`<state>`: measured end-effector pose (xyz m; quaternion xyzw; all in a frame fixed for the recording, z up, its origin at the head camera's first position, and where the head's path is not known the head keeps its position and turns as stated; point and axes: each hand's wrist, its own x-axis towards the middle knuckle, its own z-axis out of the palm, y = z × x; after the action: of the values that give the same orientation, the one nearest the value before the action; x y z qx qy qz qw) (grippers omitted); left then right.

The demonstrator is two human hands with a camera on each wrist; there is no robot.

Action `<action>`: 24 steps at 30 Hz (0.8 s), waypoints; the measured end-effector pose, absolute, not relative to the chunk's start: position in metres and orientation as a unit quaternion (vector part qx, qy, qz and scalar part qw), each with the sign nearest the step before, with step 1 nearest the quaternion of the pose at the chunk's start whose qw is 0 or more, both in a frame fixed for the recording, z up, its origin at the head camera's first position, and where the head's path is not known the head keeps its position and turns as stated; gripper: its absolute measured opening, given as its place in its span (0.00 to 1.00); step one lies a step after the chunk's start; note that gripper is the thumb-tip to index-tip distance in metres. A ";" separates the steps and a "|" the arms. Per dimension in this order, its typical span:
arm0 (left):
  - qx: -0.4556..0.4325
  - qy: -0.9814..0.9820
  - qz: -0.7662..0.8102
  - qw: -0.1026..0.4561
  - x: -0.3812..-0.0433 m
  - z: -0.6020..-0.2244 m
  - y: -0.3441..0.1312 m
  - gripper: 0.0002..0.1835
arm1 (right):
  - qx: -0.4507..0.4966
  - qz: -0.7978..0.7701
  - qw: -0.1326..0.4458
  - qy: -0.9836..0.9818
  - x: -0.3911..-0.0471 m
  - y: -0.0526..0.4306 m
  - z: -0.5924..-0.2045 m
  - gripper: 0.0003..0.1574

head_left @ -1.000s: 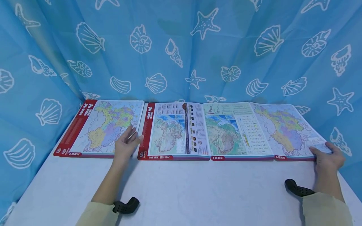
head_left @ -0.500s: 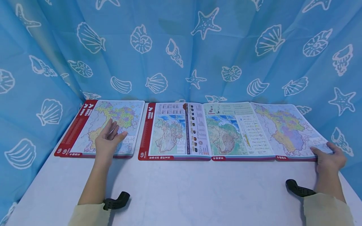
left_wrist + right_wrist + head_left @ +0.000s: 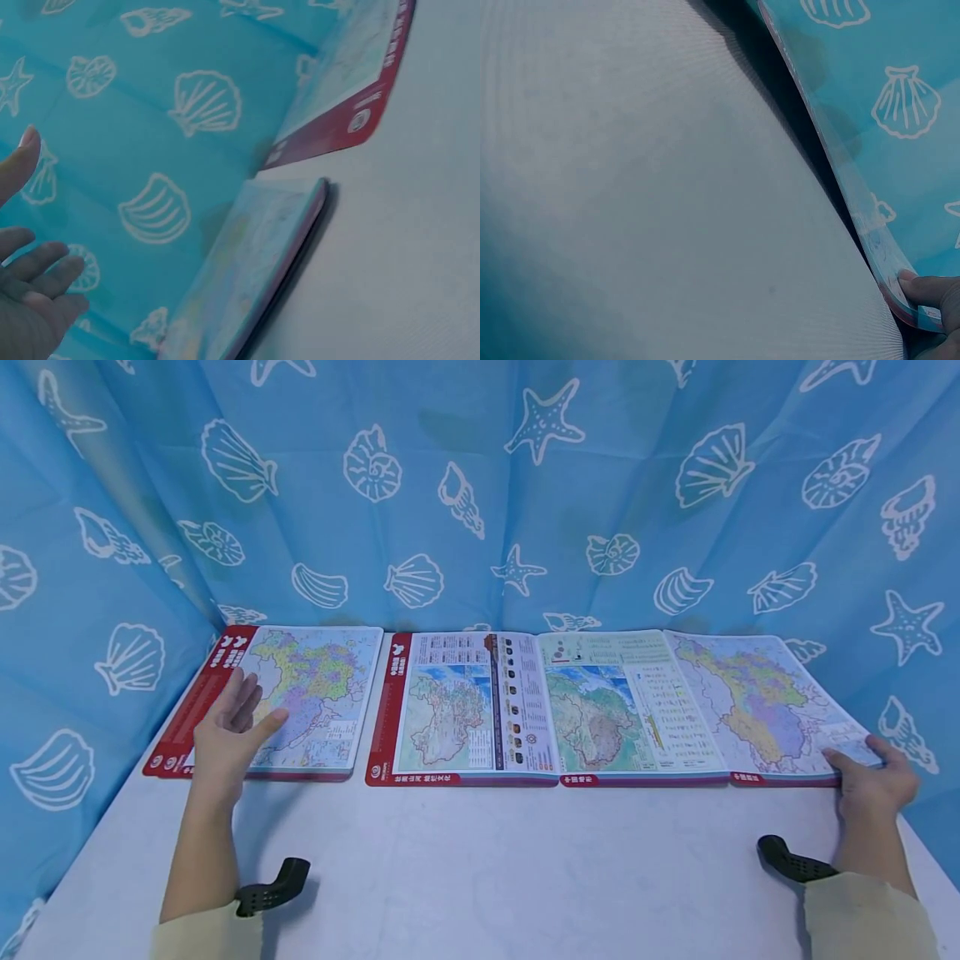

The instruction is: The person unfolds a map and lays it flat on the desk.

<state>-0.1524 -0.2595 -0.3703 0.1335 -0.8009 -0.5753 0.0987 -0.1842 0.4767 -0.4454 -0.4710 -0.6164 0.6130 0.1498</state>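
Observation:
My left hand, fingers extended and thumb apart, is over the left part of a stack of map sheets with red side strips. In the left wrist view, the left hand holds nothing. At the far right, my right hand pinches the near right corner of a map sheet, thumb on top and other fingers at the outer edge. That sheet ends a row with a green-toned map sheet and a red-stripped map sheet, their sides meeting or overlapping.
The maps lie along the back of a white table, against a blue shell-print curtain. A narrow strip of table separates the left stack from the row. Black curved pieces are worn at both wrists.
My left hand has moved left across the left map stack, from its right edge toward its red strips. The right hand stays at the far right map's corner; the maps have not visibly moved.

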 end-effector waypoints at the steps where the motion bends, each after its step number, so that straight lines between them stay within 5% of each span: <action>1: 0.135 -0.798 -0.579 0.101 -0.151 -0.368 -0.262 0.47 | -0.471 0.613 0.150 -0.616 -0.184 0.477 -0.445 0.52; 15: 0.168 -0.833 -0.511 0.126 -0.170 -0.439 -0.350 0.52 | -0.470 0.604 0.146 -0.627 -0.183 0.477 -0.446 0.51; 24: 0.190 -0.854 -0.481 0.064 -0.148 -0.412 -0.338 0.55 | -0.464 0.596 0.131 -0.642 -0.182 0.478 -0.445 0.54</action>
<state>-0.1477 -0.3383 -0.4124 0.1897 -0.8535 -0.4811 0.0640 -0.1818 0.4780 -0.4446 -0.4644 -0.6418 0.5961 0.1307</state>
